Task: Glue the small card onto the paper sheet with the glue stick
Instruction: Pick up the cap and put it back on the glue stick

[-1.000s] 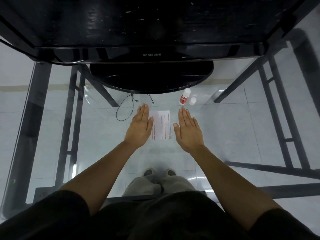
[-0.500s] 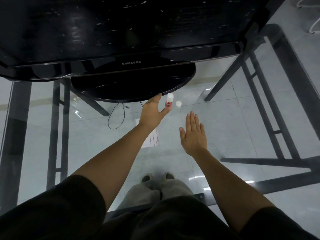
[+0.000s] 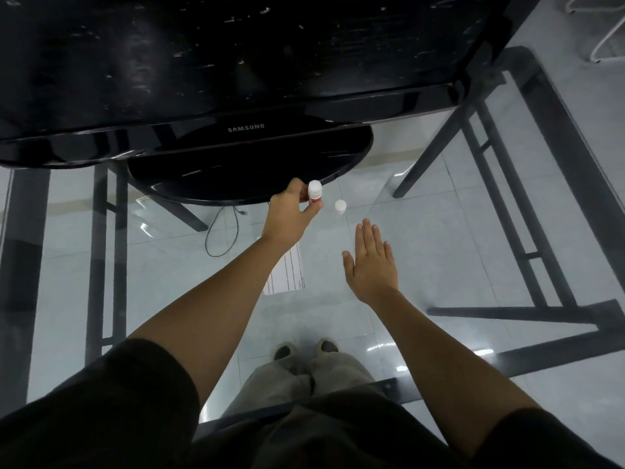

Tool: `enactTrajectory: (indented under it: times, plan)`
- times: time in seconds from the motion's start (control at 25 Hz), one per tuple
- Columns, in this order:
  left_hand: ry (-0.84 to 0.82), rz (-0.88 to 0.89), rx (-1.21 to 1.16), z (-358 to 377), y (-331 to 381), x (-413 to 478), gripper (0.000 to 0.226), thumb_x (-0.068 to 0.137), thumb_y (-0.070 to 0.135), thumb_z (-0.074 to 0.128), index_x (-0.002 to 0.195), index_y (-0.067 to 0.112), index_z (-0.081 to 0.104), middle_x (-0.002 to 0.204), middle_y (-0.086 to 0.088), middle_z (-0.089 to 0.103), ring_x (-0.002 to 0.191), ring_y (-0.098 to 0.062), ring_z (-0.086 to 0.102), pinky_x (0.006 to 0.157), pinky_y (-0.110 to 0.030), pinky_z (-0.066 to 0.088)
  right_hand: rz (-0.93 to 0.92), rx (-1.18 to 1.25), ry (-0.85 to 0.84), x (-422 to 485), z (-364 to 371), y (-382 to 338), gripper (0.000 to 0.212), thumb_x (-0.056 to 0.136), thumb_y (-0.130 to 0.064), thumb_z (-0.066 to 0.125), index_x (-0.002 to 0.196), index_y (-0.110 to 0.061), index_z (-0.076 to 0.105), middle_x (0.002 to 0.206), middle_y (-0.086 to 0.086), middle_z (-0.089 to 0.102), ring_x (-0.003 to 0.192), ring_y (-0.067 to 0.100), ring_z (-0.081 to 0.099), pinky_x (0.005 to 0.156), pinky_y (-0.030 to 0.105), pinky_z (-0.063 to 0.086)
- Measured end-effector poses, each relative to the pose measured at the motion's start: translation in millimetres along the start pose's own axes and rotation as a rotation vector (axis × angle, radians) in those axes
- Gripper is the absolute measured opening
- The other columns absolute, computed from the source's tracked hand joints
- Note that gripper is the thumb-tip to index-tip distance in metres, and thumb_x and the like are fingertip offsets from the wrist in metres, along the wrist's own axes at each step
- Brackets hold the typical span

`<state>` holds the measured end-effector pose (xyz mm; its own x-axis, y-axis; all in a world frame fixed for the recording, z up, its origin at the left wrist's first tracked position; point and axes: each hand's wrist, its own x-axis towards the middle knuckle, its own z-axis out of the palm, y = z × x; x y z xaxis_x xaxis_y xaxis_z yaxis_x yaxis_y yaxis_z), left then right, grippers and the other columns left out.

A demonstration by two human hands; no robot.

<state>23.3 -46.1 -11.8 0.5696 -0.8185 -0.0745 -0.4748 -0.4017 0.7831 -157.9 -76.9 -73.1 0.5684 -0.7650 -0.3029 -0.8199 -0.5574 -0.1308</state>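
Barely begun, by the look of it: the left hand (image 3: 287, 218) is stretched out to the far part of the glass worktop (image 3: 456, 231), just in front of the black monitor stand (image 3: 250, 177), and its fingers (image 3: 296, 189) and thumb are closed around the lower body of the glue stick (image 3: 314, 191). The stick stands upright in that grip, white top uppermost and a red label showing just above the thumb; whether it is clear of the glass or resting on it cannot be told. Just beside it on the right sits a small white cap (image 3: 340, 206), apart from the stick, which I take to be its lid, so the stick may already be uncapped.

Nearer the person, the right hand (image 3: 372, 265) lies flat and open, palm down, gripping nothing, at or just above the glass.

Between the two forearms lies the printed paper sheet (image 3: 287, 274), partly hidden under the left arm. No separate small card can be made out; it may be covered by the arm.

As a judgement, only the fetching of the glue is under way. Spreading glue, placing the card on the sheet and pressing it down all appear left to do.
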Motion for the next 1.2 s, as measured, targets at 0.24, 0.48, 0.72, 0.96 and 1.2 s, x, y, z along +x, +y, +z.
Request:
enactTrajectory:
  times: [0.24,0.48,0.72,0.96,1.2]
  plan:
    - [0.008,-0.026,-0.143,-45.5,11.4,-16.3,0.022,0.084,0.025,0.066,0.101,0.012,0.059,0.089,0.004,0.062,0.076,-0.002,0.059,0.064,-0.005,0.045,-0.077,0.269,0.195,16.3,-68.9,-17.0,0.051,0.096,-0.037,0.038,0.135,-0.004,0.037,0.138,0.016,0.045,0.127,0.031,0.04,0.109,0.039,0.027]
    - [0.166,-0.07,-0.3,-86.5,23.5,-46.6,0.021,0.077,0.028,0.074,0.09,0.019,0.059,0.089,0.002,0.066,0.078,-0.009,0.064,0.062,-0.02,0.052,-0.176,0.693,0.274,19.2,-132.1,-68.9,0.042,0.096,-0.038,0.043,0.121,-0.007,0.056,0.119,0.012,0.061,0.105,0.019,0.055,0.087,0.023,0.042]
    - [0.232,-0.043,-0.347,-112.3,30.0,-60.7,0.02,0.073,0.03,0.076,0.077,0.02,0.06,0.083,0.001,0.07,0.076,-0.011,0.068,0.069,-0.03,0.057,-0.27,0.973,0.172,4.4,-165.5,-101.6,0.035,0.086,-0.052,0.053,0.104,-0.026,0.067,0.089,-0.02,0.065,0.086,-0.005,0.059,0.073,0.009,0.039]
    - [0.218,0.016,-0.391,-113.9,37.9,-75.4,0.019,0.076,0.033,0.073,0.084,0.025,0.058,0.088,0.005,0.069,0.079,-0.007,0.066,0.062,-0.024,0.053,-0.211,1.178,0.118,-2.5,-173.2,-107.7,0.017,0.079,-0.045,0.066,0.079,-0.029,0.072,0.078,-0.012,0.071,0.077,-0.001,0.064,0.071,0.016,0.043]
    - [0.215,0.06,-0.437,-109.1,38.4,-89.9,0.021,0.079,0.027,0.071,0.091,0.026,0.055,0.097,0.003,0.066,0.09,-0.011,0.065,0.074,-0.027,0.055,-0.147,1.336,0.129,-9.8,-179.3,-105.7,0.024,0.083,-0.041,0.064,0.089,-0.019,0.07,0.09,-0.005,0.072,0.086,0.003,0.067,0.07,0.011,0.045]
